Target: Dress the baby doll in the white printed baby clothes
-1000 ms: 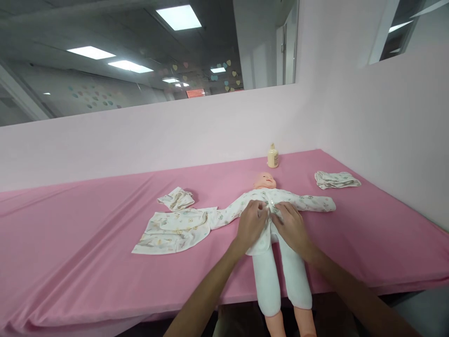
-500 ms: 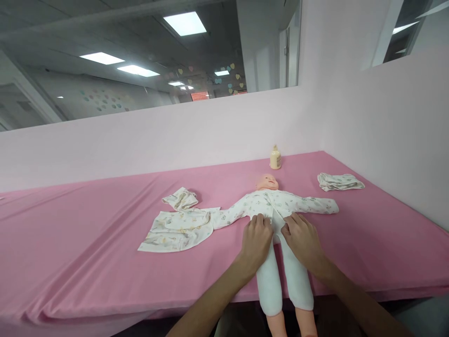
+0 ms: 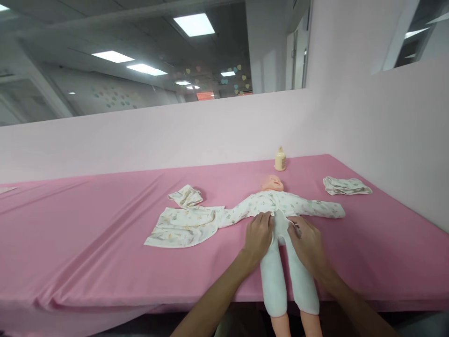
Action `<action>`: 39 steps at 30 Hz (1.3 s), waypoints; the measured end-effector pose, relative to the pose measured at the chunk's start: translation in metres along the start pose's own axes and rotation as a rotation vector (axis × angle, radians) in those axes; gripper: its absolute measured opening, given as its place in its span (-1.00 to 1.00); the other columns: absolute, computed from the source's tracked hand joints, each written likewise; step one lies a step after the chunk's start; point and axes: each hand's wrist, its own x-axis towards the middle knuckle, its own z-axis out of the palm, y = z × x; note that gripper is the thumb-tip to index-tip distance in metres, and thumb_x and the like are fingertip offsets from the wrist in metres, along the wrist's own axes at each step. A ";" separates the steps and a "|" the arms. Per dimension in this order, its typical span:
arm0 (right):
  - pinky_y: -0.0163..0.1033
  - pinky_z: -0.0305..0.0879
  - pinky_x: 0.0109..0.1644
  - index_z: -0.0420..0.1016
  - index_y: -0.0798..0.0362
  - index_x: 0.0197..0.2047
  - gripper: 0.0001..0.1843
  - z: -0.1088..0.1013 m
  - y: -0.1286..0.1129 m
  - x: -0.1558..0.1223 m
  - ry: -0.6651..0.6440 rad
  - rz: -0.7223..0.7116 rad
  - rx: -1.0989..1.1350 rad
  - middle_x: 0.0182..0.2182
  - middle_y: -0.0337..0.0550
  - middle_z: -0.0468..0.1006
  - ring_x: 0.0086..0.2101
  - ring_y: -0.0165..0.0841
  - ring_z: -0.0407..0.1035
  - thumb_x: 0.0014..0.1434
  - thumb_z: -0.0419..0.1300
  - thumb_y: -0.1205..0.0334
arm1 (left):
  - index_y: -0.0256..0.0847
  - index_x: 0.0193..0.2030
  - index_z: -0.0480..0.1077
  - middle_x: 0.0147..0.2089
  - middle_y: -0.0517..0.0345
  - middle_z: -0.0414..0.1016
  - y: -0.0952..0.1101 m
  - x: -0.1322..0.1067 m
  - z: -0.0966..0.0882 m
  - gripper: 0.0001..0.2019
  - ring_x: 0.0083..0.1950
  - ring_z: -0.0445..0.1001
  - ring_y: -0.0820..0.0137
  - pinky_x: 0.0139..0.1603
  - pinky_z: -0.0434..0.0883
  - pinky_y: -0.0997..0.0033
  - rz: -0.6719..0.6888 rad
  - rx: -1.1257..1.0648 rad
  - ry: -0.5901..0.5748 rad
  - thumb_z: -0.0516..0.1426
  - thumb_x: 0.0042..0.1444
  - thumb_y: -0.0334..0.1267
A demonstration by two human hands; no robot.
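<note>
Along the back edge of the pink-covered tabletop [image 3: 94, 234], at the far left of the view, saw only a pale sliver [image 3: 6, 190], too cropped to name. Farther right, between back and front edges, found a crumpled printed cloth [image 3: 185, 196] and, just in front of it, a printed baby jacket [image 3: 182, 228] spread flat, meeting one outstretched sleeve [image 3: 240, 210] of the baby doll [image 3: 280, 227]; could not tell over from under there. Next, had the left hand [image 3: 258, 234] curled, fingers together and clamped on one front edge of the doll's printed top [image 3: 268, 201], at the waist. Beside it, between the hands, had the doll lying on its back, head [image 3: 272, 183] toward the back edge, white legs [image 3: 275, 283] running out past the front edge. Behind the head, by the back edge, noted a cream pump bottle [image 3: 280, 160], upright. Then had the right hand [image 3: 308, 241], thumb and fingers pinched together on the top's opposite edge, baring the white cloth belly. Judged best done with an even, low pull outward on both sides, gripping cloth only and sparing the seams; judged a hard tug toward the front edge risky, for fear of sliding the overhanging doll. Near the right edge, noted a folded printed cloth [image 3: 347, 186], apart from the doll.
</note>
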 end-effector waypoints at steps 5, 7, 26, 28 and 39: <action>-0.13 0.32 -0.21 0.50 -0.01 -0.16 -0.65 -0.004 0.000 0.003 -0.064 0.164 -0.016 -0.25 -0.08 0.63 -0.27 -0.18 0.49 0.19 -0.04 0.05 | -0.22 -0.14 0.38 -0.23 0.07 0.52 0.003 -0.001 0.001 -0.76 -0.21 0.50 0.33 -0.24 0.36 0.34 0.009 -0.045 -0.006 -0.10 0.36 -0.29; -0.15 0.31 -0.25 0.51 -0.02 -0.17 -0.63 -0.003 0.002 0.007 -0.078 0.206 -0.012 -0.26 -0.08 0.63 -0.31 -0.19 0.49 0.19 -0.03 0.01 | -0.22 -0.12 0.39 -0.22 0.05 0.51 0.003 0.001 0.003 -0.73 -0.21 0.50 0.34 -0.30 0.36 0.36 0.053 -0.017 -0.002 -0.12 0.37 -0.25; -0.12 0.33 -0.20 0.51 0.03 -0.19 -0.61 0.001 -0.005 0.013 -0.021 0.299 0.087 -0.24 0.01 0.61 -0.25 -0.15 0.47 0.12 0.04 -0.04 | -0.24 -0.26 0.35 -0.35 0.14 0.39 0.006 0.008 0.008 -0.72 -0.37 0.44 0.41 -0.57 0.12 0.44 0.315 0.100 0.016 -0.11 0.36 -0.23; -0.12 0.33 -0.17 0.51 0.03 -0.19 -0.63 0.002 -0.006 0.013 0.010 0.300 0.110 -0.24 0.01 0.61 -0.23 -0.16 0.47 0.12 0.05 -0.03 | -0.24 -0.26 0.35 -0.35 0.13 0.40 0.006 0.009 0.009 -0.73 -0.36 0.44 0.40 -0.55 0.12 0.42 0.306 0.086 0.014 -0.10 0.36 -0.23; -0.11 0.29 -0.09 0.52 0.05 -0.17 -0.64 0.006 -0.015 0.004 0.013 0.257 0.212 -0.21 -0.05 0.61 -0.20 -0.20 0.46 0.20 0.03 -0.01 | -0.22 -0.26 0.34 -0.35 0.15 0.44 0.004 0.007 0.012 -0.74 -0.36 0.43 0.43 -0.52 0.01 0.35 0.296 0.110 0.063 -0.12 0.37 -0.28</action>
